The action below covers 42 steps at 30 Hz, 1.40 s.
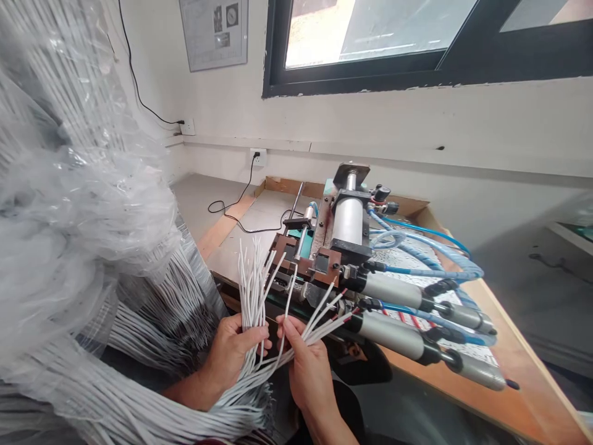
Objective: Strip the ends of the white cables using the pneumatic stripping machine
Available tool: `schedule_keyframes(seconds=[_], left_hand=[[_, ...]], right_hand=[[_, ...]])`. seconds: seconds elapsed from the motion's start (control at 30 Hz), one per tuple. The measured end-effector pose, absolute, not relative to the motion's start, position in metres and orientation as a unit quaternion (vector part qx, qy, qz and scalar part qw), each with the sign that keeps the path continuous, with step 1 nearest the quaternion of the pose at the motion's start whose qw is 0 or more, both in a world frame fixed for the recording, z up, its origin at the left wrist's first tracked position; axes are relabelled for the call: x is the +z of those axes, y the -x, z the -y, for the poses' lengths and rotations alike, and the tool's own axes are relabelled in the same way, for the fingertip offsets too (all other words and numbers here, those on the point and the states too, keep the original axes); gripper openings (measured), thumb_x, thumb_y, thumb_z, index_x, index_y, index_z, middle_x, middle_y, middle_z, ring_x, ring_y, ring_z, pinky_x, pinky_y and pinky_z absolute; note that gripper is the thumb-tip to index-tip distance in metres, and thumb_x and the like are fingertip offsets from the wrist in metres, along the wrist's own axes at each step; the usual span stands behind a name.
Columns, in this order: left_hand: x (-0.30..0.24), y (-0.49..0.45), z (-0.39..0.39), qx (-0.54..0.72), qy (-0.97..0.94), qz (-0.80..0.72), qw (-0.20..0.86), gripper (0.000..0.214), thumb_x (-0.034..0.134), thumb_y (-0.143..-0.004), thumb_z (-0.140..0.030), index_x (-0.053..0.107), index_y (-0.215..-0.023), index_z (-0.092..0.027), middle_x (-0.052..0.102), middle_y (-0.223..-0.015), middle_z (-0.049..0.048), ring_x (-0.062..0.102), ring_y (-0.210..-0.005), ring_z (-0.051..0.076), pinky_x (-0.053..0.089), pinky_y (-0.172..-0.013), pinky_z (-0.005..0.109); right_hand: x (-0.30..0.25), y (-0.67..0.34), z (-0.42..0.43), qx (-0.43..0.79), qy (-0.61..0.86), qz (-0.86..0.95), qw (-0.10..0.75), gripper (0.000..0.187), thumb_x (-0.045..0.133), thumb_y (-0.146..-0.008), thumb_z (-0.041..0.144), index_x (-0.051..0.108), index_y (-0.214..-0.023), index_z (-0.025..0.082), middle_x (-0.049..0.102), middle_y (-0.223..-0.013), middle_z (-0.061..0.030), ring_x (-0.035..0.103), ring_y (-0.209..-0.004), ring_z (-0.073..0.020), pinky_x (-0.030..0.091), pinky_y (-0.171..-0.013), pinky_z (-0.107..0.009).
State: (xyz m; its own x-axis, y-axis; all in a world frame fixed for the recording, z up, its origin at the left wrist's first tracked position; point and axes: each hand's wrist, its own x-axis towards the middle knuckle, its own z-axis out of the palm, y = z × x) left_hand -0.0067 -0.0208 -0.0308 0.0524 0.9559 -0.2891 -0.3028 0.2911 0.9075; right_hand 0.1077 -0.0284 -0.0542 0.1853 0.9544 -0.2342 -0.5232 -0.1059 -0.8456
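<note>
My left hand [236, 346] is closed round a bundle of white cables [250, 290], their ends pointing up and fanned apart. To its right, my right hand [308, 358] pinches a single white cable [289, 293] between thumb and fingers. More white cables [319, 327] run through or behind that hand and spread to the right; a few of them show red at the tips. Just beyond both hands stands a pneumatic machine [319, 259] with brown blocks facing me. The cable ends lie close in front of it; whether any touch it I cannot tell.
Plastic-wrapped bundles of cables [83, 185] hang and heap at my left. Silver air cylinders [393, 334] with blue hoses [430, 272] jut out to the right over the wooden-edged table [519, 377]. A black power cord [241, 222] lies behind the machine.
</note>
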Motion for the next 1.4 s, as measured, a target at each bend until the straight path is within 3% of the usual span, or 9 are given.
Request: schedule_keyframes(seconds=[0.2, 0.4, 0.47, 0.6, 0.73, 0.87, 1.4], left_hand=[[-0.033, 0.007, 0.021, 0.502, -0.324, -0.482, 0.641, 0.013, 0.069, -0.058, -0.020, 0.065, -0.065, -0.010, 0.060, -0.052, 0.0009, 0.055, -0.045, 0.011, 0.042, -0.048, 0.023], [-0.036, 0.007, 0.021, 0.503, -0.314, -0.472, 0.653, 0.012, 0.070, -0.055, -0.016, 0.063, -0.063, -0.012, 0.060, -0.051, -0.0013, 0.053, -0.043, 0.010, 0.042, -0.045, 0.022], [-0.035, 0.007, 0.022, 0.501, -0.331, -0.461, 0.654, 0.010, 0.069, -0.055, -0.014, 0.064, -0.064, -0.012, 0.061, -0.052, -0.0007, 0.053, -0.043, 0.009, 0.041, -0.045, 0.021], [-0.034, 0.007, 0.023, 0.488, -0.355, -0.451, 0.657, 0.009, 0.068, -0.056, -0.013, 0.066, -0.064, -0.010, 0.062, -0.054, 0.0009, 0.051, -0.044, 0.009, 0.041, -0.045, 0.022], [-0.035, 0.008, 0.021, 0.489, -0.360, -0.456, 0.650, 0.009, 0.068, -0.060, -0.018, 0.066, -0.063, -0.010, 0.064, -0.055, 0.0041, 0.055, -0.050, 0.012, 0.040, -0.047, 0.022], [-0.038, 0.009, 0.019, 0.508, -0.328, -0.482, 0.634, 0.014, 0.069, -0.061, -0.024, 0.064, -0.062, -0.011, 0.061, -0.052, 0.0023, 0.055, -0.047, 0.012, 0.041, -0.045, 0.022], [-0.037, 0.009, 0.020, 0.506, -0.298, -0.495, 0.641, 0.016, 0.068, -0.061, -0.024, 0.066, -0.068, -0.009, 0.060, -0.053, 0.0013, 0.056, -0.046, 0.011, 0.042, -0.043, 0.021]], right_hand=[[-0.046, -0.107, 0.019, 0.603, 0.444, 0.202, 0.631, 0.022, 0.070, -0.061, 0.037, 0.065, -0.064, 0.015, 0.049, -0.053, 0.0018, 0.041, -0.049, -0.0113, 0.032, -0.049, -0.024], [-0.039, -0.106, 0.013, 0.701, 0.383, 0.167, 0.579, 0.027, 0.069, -0.063, 0.037, 0.066, -0.077, 0.014, 0.037, -0.046, 0.0071, 0.032, -0.043, -0.0072, 0.028, -0.043, -0.021], [-0.038, -0.105, 0.013, 0.726, 0.369, 0.180, 0.552, 0.027, 0.071, -0.062, 0.036, 0.065, -0.076, 0.014, 0.039, -0.047, 0.0067, 0.035, -0.043, -0.0075, 0.029, -0.043, -0.021], [-0.040, -0.103, 0.018, 0.673, 0.402, 0.201, 0.587, 0.024, 0.073, -0.059, 0.034, 0.063, -0.070, 0.016, 0.049, -0.050, 0.0045, 0.042, -0.045, -0.0086, 0.033, -0.044, -0.021], [-0.047, -0.103, 0.029, 0.615, 0.398, 0.268, 0.626, 0.017, 0.063, -0.073, 0.034, 0.061, -0.073, 0.018, 0.052, -0.054, 0.0035, 0.044, -0.046, -0.0088, 0.036, -0.048, -0.022], [-0.057, -0.104, 0.038, 0.578, 0.427, 0.288, 0.633, 0.016, 0.058, -0.077, 0.033, 0.060, -0.074, 0.018, 0.054, -0.056, 0.0026, 0.045, -0.049, -0.0088, 0.034, -0.049, -0.021], [-0.060, -0.107, 0.038, 0.619, 0.473, 0.212, 0.590, 0.026, 0.065, -0.067, 0.036, 0.054, -0.056, 0.016, 0.043, -0.043, 0.0050, 0.031, -0.039, -0.0063, 0.024, -0.039, -0.020]])
